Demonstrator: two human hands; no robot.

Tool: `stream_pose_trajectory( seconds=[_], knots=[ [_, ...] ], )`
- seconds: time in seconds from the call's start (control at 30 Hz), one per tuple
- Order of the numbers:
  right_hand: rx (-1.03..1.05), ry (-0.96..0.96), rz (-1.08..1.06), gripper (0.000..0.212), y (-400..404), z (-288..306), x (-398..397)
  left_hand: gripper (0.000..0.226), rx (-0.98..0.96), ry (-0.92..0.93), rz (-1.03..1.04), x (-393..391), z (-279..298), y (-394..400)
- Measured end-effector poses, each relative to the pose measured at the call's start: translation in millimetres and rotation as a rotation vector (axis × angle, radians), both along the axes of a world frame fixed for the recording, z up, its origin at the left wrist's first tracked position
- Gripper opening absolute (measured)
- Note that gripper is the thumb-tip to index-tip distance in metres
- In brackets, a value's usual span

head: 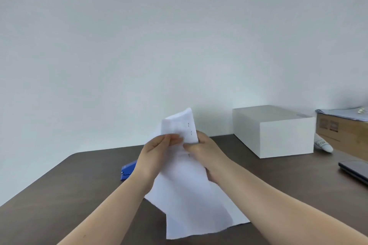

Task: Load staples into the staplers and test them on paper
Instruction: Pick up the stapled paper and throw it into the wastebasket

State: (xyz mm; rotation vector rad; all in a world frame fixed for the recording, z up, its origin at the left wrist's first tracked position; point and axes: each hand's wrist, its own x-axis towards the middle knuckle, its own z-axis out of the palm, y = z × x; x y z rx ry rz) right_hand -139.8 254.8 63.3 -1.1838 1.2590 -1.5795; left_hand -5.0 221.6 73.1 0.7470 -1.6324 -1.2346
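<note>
I hold the paper (185, 185) up above the table (69, 191), my left hand (157, 153) and right hand (207, 155) each pinching its folded top corner. I should keep it taut and tilt it, checking that each staple sits flat. Three short dark staple marks show there. The blue stapler (128, 169) lies just left of the paper.

Stapler (128, 169) on table (59, 185), left of box (278, 135)
</note>
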Motion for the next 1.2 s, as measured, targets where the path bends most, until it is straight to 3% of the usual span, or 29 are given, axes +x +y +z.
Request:
stream_pose_trajectory(
  seconds=[0.1,0.2,0.27,0.37,0.5,0.67,0.7,0.77,0.83,0.97,1.2],
  knots=[
    [-0.093,-0.056,-0.061,0.039,28.8,5.1,-20.5,0.020,-0.075,-0.013,0.120,9.5,-2.3,5.3],
    [-0.179,-0.092,-0.089,0.039,63.9,7.2,-41.8,0.069,0.004,-0.101,0.159,19.7,-9.5,11.3],
    [-0.161,-0.037,-0.180,0.047,87.1,5.1,-53.1,0.081,0.124,-0.053,0.083,24.0,-15.0,22.6],
    [-0.027,0.010,-0.286,0.066,116.9,-6.9,-67.5,0.066,0.199,0.025,-0.080,25.6,-22.0,41.8],
    [0.035,0.011,-0.168,0.061,160.4,-26.3,-77.7,0.023,0.130,-0.017,0.001,13.0,-30.5,70.9],
    [0.242,0.431,-0.114,0.085,224.7,-56.1,-80.0,0.009,0.208,-0.078,0.025,-5.9,-56.3,99.1],
    [0.266,0.480,-0.146,0.079,236.9,-63.0,-80.8,0.009,0.224,-0.116,0.010,-10.1,-61.2,106.1],
    [0.262,0.511,-0.231,0.049,260.3,-77.9,-87.1,0.008,0.240,-0.186,-0.048,-19.4,-71.0,119.5],
    [0.259,0.553,-0.360,0.016,283.6,-93.6,-96.1,0.012,0.142,-0.305,-0.074,-30.4,-80.2,130.5],
    [0.234,0.546,-0.545,0.020,325.9,-119.7,-119.6,0.020,-0.269,-0.522,0.048,-51.3,-83.3,154.8],
    [0.231,0.471,-0.557,0.015,374.2,-138.5,-139.9,0.026,-0.585,-0.655,-0.067,-96.1,-95.2,196.8]
  ],
)
